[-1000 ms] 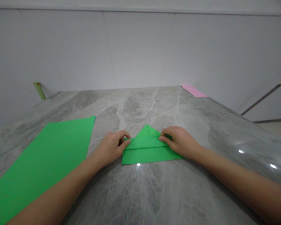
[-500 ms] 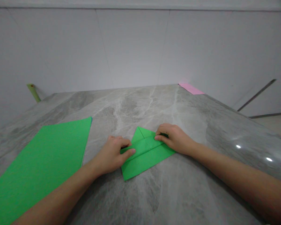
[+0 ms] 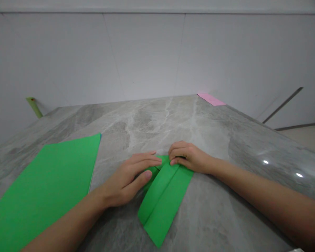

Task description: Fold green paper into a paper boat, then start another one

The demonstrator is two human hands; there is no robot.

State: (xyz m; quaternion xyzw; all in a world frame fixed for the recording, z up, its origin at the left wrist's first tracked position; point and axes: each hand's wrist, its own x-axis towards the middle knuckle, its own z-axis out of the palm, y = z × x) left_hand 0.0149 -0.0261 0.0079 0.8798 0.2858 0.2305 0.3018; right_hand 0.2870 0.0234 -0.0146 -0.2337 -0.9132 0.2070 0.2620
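Note:
A folded green paper point(image 3: 162, 199) lies on the grey marble table point(image 3: 189, 122) in front of me, turned so that its long side runs from the far middle toward my near side. My left hand point(image 3: 128, 176) lies flat on its far left part, fingers stretched out and pressing down. My right hand point(image 3: 186, 157) sits at the paper's far end with its fingers curled and pinching the paper there. The pointed tip of the fold is hidden under my hands.
A flat green sheet point(image 3: 42, 185) lies to the left on the table. A pink paper point(image 3: 210, 99) rests at the far right corner. A green strip point(image 3: 34, 106) leans by the wall at far left. White wall panels stand behind.
The folded green paper has been turned clockwise from lying crosswise to pointing toward me. My left hand has opened flat onto it; my right hand has stayed at its far end.

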